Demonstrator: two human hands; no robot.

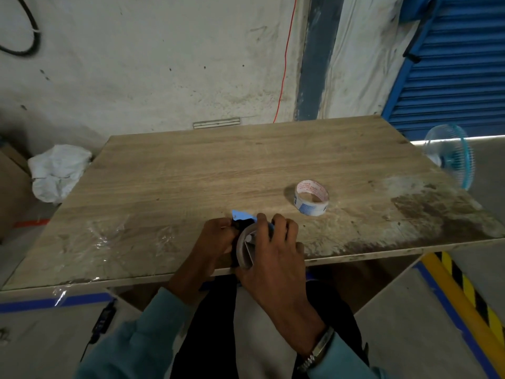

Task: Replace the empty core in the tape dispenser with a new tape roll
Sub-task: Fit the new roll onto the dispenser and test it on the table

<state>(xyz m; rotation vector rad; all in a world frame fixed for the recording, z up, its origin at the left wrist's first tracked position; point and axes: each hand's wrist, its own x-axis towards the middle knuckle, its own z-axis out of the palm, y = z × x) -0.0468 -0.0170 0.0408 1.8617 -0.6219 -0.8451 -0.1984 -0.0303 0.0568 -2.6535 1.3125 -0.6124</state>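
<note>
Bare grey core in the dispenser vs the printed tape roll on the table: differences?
The bare grey cardboard core sits in the blue-and-black tape dispenser at the table's near edge, gripped by the left hand and right hand; the clear tape roll with red and blue print lies free on the wooden table, untouched. The core looks plain grey; the roll shows lettering. Both are ring-shaped.

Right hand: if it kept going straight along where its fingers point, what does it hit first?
Right hand already grips the tape dispenser. Beyond that its fingers point up-table over bare table; the tape roll sits off to the right, probably missed. Depth unclear.
</note>
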